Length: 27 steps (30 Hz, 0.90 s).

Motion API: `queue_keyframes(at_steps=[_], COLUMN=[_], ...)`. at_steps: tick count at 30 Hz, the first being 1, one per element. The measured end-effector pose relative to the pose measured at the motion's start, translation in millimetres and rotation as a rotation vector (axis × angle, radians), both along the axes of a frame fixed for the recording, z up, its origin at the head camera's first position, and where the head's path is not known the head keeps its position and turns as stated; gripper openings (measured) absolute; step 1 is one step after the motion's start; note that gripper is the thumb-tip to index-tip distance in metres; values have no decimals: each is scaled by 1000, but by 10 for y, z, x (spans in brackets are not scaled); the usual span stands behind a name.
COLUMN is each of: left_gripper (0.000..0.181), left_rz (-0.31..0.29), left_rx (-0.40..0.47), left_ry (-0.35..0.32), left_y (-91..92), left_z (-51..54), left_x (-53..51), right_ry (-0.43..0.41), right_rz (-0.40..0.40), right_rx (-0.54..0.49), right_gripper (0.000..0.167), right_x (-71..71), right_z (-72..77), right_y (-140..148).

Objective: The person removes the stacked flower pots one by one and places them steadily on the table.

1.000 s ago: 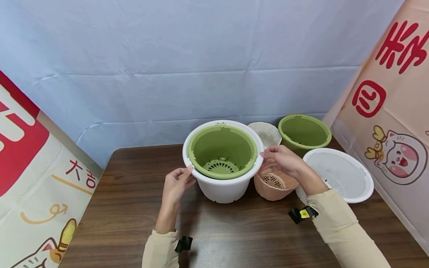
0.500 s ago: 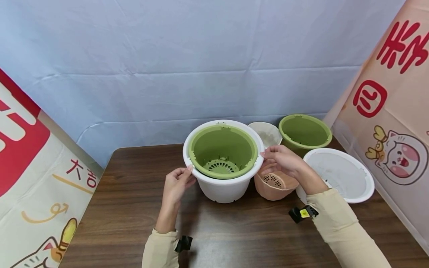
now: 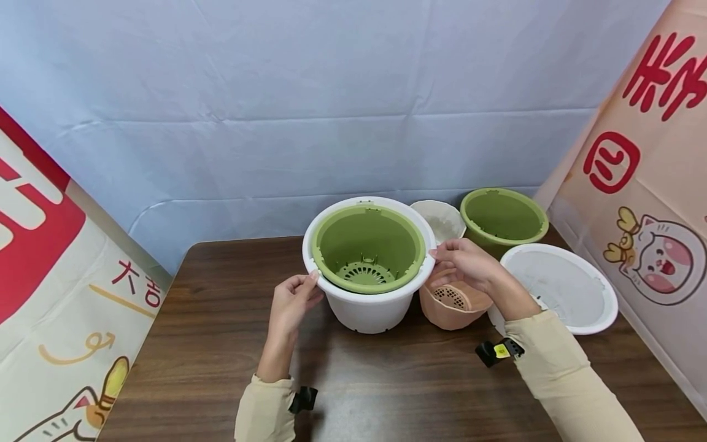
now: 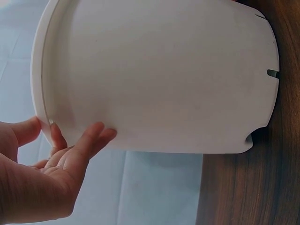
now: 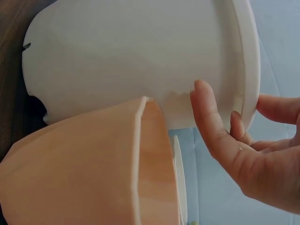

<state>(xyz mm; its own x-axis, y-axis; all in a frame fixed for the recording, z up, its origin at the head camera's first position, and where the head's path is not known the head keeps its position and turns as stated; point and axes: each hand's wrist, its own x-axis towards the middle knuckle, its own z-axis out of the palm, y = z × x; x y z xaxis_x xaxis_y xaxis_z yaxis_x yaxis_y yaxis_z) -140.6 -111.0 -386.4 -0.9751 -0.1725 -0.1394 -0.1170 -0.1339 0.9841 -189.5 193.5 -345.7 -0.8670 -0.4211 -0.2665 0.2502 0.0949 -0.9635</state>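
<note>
A large white plant pot [image 3: 364, 314] stands on the table, with a smaller green pot [image 3: 369, 236] nested inside it; slots show in the green pot's bottom. My left hand [image 3: 291, 302] pinches the white pot's rim at its left front between thumb and fingers. On the opposite side, my right hand [image 3: 465, 265] pinches the same rim. The left wrist view shows the thumb on the rim and other fingers [image 4: 89, 143] under it, against the pot's wall. Likewise, in the right wrist view, fingers [image 5: 209, 117] reach beneath the rim beside a peach pot [image 5: 79, 173].
Close to the white pot's right side are the peach pot and a cream pot [image 3: 442, 220]. Another green pot [image 3: 504, 215] stands at the back right, and a wide white pot [image 3: 563, 288] lies in front of it. Cloth backdrops [image 3: 254, 141] border the wooden table [image 3: 221, 344].
Both hands keep their hold on the white pot's rim, and the pots stay in place. Only a very slight shift of the head view shows.
</note>
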Motion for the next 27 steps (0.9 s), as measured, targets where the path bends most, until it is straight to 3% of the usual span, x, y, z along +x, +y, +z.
queue_keyframes(at_steps=[14,27], left_gripper=[19,24], left_rz=[10,15], left_rx=[-5,-60], left_ry=[6,31], left_y=[15,4], left_z=[-2,28], left_x=[-16,16], right_ry=[-5,-6], right_rz=[-3,-6], right_rx=[0,-4], right_gripper=[23,22], right_x=[-4,4], right_z=[-3,-14], right_y=[8,-2])
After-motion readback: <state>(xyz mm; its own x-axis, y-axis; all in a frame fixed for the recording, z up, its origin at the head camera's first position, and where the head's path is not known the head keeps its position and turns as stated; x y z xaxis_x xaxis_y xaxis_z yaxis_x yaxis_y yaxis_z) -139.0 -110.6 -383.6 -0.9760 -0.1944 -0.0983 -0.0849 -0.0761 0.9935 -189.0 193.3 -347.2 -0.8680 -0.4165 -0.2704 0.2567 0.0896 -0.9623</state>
